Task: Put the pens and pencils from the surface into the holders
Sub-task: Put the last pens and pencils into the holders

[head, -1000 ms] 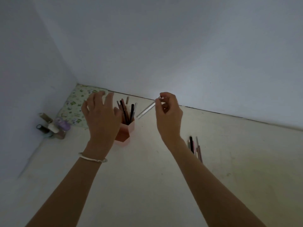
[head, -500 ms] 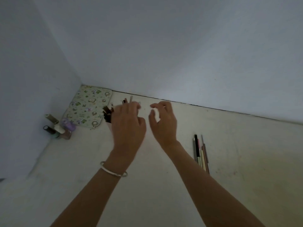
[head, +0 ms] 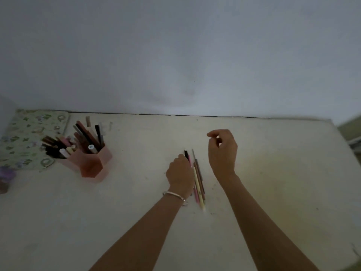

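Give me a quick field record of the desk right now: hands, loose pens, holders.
left hand: down on the loose pens, grip hidden
right hand: raised, fingers curled, empty
loose pens: small bunch lying side by side on the table
holders: pink, joined, far left, already packed with pens
patterned pouch: behind the holders

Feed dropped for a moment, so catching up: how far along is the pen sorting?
Mostly done: the pink holders are already packed with pens and pencils. In hand: the left hand is down on the last loose pens lying on the table, though a firm grip isn't visible; the right hand hovers empty beside them. Left: that small bundle must go into the holders.
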The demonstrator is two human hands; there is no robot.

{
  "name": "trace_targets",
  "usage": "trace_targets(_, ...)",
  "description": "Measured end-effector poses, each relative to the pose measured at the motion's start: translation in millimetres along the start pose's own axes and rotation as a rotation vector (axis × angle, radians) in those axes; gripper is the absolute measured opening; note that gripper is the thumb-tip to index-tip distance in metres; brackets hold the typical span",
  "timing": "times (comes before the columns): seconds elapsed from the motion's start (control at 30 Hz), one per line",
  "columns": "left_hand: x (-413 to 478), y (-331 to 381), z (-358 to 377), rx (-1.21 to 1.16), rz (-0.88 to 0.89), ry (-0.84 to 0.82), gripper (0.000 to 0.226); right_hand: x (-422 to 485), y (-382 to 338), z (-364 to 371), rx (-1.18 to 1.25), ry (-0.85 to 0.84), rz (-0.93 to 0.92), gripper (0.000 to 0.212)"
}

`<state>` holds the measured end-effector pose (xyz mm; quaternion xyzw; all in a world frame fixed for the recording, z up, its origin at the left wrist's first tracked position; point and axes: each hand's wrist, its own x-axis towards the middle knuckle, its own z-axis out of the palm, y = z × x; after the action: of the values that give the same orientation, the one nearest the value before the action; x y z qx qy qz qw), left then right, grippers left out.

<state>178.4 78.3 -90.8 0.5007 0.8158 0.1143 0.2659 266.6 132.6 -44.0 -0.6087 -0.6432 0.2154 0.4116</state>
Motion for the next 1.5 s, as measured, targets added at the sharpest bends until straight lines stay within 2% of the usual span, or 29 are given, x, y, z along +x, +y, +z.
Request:
trace_targets(0.17, 7.0, 6.3, 2.8, -0.173, -0.193, -0.066, 0.025, -8.6, 20.8, -0.9, -0.013, -0.039, 0.060, 0.029)
trace_targets(0.27, 10.6, 4.2, 1.5, -0.259, -0.219, -0.081, 0.027, -11.8, 28.4, 4.7, -0.005, -0.065, 0.088, 0.029)
trace_targets(0.37, 13.4, -7.9, -11.5, -0.407, -0.164, 0.035, 0.025, -4.4, 38.9, 13.5, -0.065, -0.134, 0.207, 0.021)
trace_targets(0.5, 14.5, -28.0, -45.6, -0.582, -0.060, 0.250, 0.031, 8.6, 49.3, 36.3, -0.354, -0.440, 0.307, 0.021)
trace_targets(0.57, 11.8, -33.8, -58.6, -0.609, -0.003, 0.286, 0.034, 7.4, 50.0, 47.5, -0.502, -0.526, 0.283, 0.023)
trace_targets(0.7, 2.9, -41.0, -79.6, -0.634, 0.088, 0.350, 0.046, 5.2, 46.0, 60.5, -0.622, -0.534, 0.188, 0.015)
trace_targets(0.77, -1.5, -49.4, -99.6, -0.640, 0.151, 0.454, 0.058, 12.7, 34.4, 60.1, -0.571, -0.496, 0.142, 0.012)
trace_targets(0.83, -4.5, -66.7, -128.9, -0.625, 0.203, 0.632, 0.063, 25.1, 14.3, 57.5, -0.450, -0.361, 0.079, 0.010)
trace_targets(0.9, -7.6, -93.4, -159.2, -0.549, 0.221, 0.819, 0.056, 36.0, -14.6, 55.8, -0.270, -0.217, 0.025, 0.009)
trace_targets(1.0, -9.9, -131.0, -191.8, -0.434, 0.168, 0.968, 0.046, 39.8, -59.6, 55.8, 0.078, -0.120, -0.060, 0.028)
trace_targets(1.07, -7.3, -147.7, -201.3, -0.354, 0.128, 1.001, 0.044, 36.8, -84.0, 57.1, 0.233, -0.067, -0.122, 0.031)
trace_targets(1.13, -2.8, -160.8, -203.3, -0.260, 0.092, 0.996, 0.043, 29.8, -104.8, 61.1, 0.321, -0.032, -0.158, 0.026)
trace_targets(1.23, 3.0, -173.7, -195.4, -0.079, 0.054, 0.887, 0.043, 13.7, -124.7, 71.1, 0.413, -0.027, -0.166, 0.019)
trace_targets(1.33, 4.6, -182.2, -184.9, 0.191, -0.020, 0.809, 0.024, -6.3, -136.1, 85.6, 0.466, -0.056, -0.170, 0.020)
trace_targets(1.4, 2.4, -187.3, -181.9, 0.215, -0.030, 0.783, 0.021, -18.3, -142.4, 97.1, 0.491, -0.074, -0.190, 0.021)
trace_targets(1.5, -5.6, -194.4, -187.5, 0.132, 0.013, 0.899, 0.021, -32.9, -153.8, 114.3, 0.547, -0.099, -0.233, 0.021)
